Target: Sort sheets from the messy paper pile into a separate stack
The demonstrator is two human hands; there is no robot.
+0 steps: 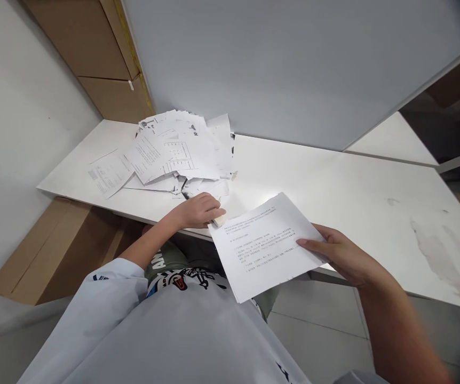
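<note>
Printed sheets [262, 248]: lying right of the loose paper pile [182, 146] and nearer the body, text lines rising slightly rightward; long axis hard to tell.
Right hand [338, 253]: pinching the sheets' right edge, thumb on top, farther from the pile.
Left hand [198, 210]: curling snugly around a small pale block [219, 219], nearer the pile, meeting the sheets' upper-left corner; block-to-paper contact unclear.

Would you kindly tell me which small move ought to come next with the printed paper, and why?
Probably the right hand should ease the printed paper further onto the white table: its lower part juts out past the front edge, while the left hand holds a small pale block by its upper left corner.
</note>
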